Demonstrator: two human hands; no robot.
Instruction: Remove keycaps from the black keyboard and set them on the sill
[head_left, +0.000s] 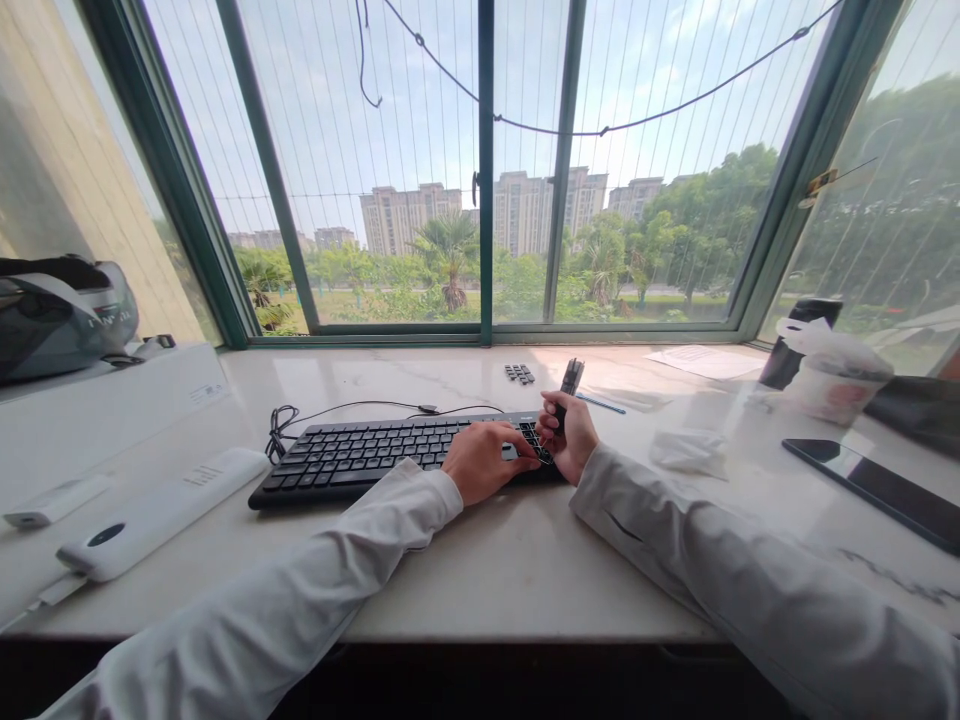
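Note:
A black keyboard lies on a pale marble sill, its cable looping behind it. My left hand rests on the keyboard's right end, fingers curled down and pressing on the keys. Right beside it, my right hand is closed round a small dark tool held upright, its lower tip down at the keys. A few loose black keycaps sit on the sill behind the keyboard. Both arms wear white sleeves.
White flat devices lie at the left, with a grey bag on a white box behind them. At the right are a pen, crumpled tissue, a paper sheet, a cup and a dark phone. Windows close off the back.

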